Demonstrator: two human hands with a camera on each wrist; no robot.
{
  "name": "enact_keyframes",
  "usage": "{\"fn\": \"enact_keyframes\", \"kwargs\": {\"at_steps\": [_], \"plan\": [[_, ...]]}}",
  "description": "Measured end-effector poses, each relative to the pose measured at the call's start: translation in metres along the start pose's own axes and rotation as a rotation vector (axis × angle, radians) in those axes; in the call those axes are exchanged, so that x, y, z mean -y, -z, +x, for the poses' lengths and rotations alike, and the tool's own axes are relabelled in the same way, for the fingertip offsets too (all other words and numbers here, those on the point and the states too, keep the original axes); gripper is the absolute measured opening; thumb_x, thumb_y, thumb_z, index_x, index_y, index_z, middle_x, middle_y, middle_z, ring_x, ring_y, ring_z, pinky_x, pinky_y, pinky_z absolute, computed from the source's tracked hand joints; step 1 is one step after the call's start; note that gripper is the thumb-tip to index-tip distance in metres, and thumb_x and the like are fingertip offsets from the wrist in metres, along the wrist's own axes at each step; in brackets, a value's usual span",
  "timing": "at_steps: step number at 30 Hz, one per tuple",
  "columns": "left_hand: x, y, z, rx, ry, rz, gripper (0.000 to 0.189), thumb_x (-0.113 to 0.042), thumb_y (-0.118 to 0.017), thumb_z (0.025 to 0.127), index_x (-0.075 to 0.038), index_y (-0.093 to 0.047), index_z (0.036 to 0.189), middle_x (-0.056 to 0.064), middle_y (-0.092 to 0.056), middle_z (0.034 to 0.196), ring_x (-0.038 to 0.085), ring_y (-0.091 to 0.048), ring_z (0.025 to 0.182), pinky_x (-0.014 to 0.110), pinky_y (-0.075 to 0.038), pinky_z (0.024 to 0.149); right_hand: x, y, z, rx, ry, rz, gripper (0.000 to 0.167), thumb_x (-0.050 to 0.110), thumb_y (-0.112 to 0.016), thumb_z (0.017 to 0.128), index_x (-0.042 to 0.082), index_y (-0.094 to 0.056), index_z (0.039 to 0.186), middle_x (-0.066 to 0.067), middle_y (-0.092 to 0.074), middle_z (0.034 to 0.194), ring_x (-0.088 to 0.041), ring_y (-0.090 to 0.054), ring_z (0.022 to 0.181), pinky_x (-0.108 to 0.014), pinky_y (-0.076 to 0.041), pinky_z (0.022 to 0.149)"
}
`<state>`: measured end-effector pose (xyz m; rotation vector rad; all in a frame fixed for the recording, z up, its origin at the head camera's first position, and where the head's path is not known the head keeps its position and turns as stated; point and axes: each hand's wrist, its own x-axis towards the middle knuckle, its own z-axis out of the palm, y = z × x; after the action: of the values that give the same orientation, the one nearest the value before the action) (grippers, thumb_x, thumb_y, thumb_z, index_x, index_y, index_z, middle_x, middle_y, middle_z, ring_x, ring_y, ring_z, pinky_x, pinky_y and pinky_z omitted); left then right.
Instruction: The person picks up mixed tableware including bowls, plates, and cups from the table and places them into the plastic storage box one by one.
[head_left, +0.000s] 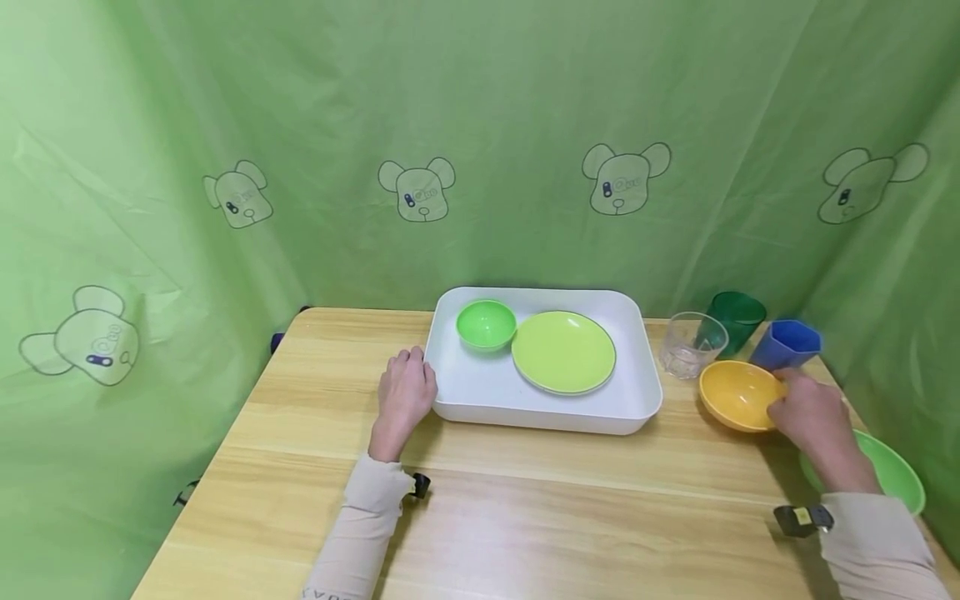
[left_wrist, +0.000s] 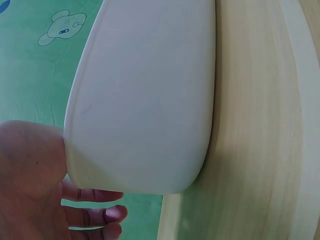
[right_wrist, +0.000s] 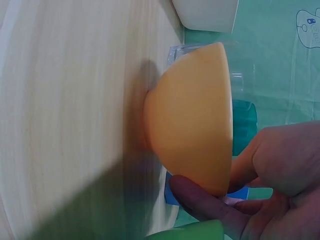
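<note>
My right hand [head_left: 813,417] pinches the right rim of an orange bowl [head_left: 735,392]. In the right wrist view one digit presses the bowl's outer wall and others lie at the rim, partly hidden behind it. The bowl is upright, just over or on the table. My left hand [head_left: 406,390] holds the left end of a white tray [head_left: 510,414]; in the left wrist view several fingers [left_wrist: 95,216] show below its end wall, and the thumb's tip is hidden. Inside the tray are a small green bowl [head_left: 486,327] and a yellow-green plate [head_left: 564,353].
Behind the orange bowl stand a clear glass [head_left: 688,354], a dark green cup [head_left: 738,317] and a blue cup [head_left: 787,343]. A larger green bowl [head_left: 892,475] sits at the right table edge, partly under the right forearm. A green curtain [head_left: 510,233] hangs behind the wooden table [head_left: 540,517].
</note>
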<state>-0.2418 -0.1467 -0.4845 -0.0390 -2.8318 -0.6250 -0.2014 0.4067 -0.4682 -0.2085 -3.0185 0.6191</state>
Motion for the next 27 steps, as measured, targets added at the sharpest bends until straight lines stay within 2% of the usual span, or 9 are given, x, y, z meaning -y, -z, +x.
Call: {"fn": "enact_keyframes", "kwargs": {"at_steps": [6,12,18,21,27], "plan": [[0.001,-0.001,0.0,-0.015,-0.029,0.016,0.022,-0.013,-0.053,0.101,0.005,-0.064,0.107,0.021,-0.063,0.097,0.039,-0.06,0.088,0.051,-0.053,0.075,0.003,0.005,-0.004,-0.062,0.048,-0.032,0.05,-0.004,-0.057,0.078,-0.026,-0.048,0.122,-0.047,-0.054,0.11,-0.052,-0.053,0.083,-0.061,-0.046,0.07],[0.002,-0.002,0.002,-0.005,-0.038,0.053,0.024,-0.014,-0.052,0.102,0.005,-0.064,0.109,0.022,-0.064,0.1,0.039,-0.061,0.092,0.051,-0.052,0.078,0.01,0.014,-0.011,-0.091,0.064,-0.035,0.047,-0.003,-0.054,0.077,-0.023,-0.051,0.12,-0.039,-0.058,0.099,-0.046,-0.052,0.075,-0.049,-0.042,0.06],[0.003,-0.002,0.002,0.044,-0.03,0.081,0.03,-0.017,-0.046,0.105,0.005,-0.063,0.116,0.022,-0.064,0.106,0.039,-0.061,0.096,0.05,-0.052,0.08,0.022,0.024,-0.016,-0.073,0.036,-0.027,0.049,-0.003,-0.053,0.081,-0.023,-0.049,0.125,-0.037,-0.056,0.1,-0.045,-0.05,0.076,-0.047,-0.043,0.06],[0.003,-0.001,0.002,0.065,-0.025,0.09,0.032,-0.018,-0.044,0.105,0.005,-0.062,0.119,0.022,-0.064,0.109,0.038,-0.06,0.098,0.049,-0.052,0.081,0.027,0.028,-0.018,-0.09,0.04,-0.029,0.048,-0.003,-0.051,0.082,-0.024,-0.05,0.125,-0.04,-0.057,0.103,-0.045,-0.051,0.075,-0.045,-0.044,0.058],[0.003,-0.001,0.002,0.068,-0.032,0.102,0.032,-0.018,-0.044,0.106,0.005,-0.062,0.119,0.022,-0.064,0.109,0.038,-0.059,0.096,0.049,-0.052,0.081,0.04,0.039,-0.024,-0.093,0.029,-0.026,0.05,-0.001,-0.05,0.083,-0.026,-0.049,0.127,-0.044,-0.055,0.108,-0.044,-0.052,0.072,-0.04,-0.042,0.052]]}}
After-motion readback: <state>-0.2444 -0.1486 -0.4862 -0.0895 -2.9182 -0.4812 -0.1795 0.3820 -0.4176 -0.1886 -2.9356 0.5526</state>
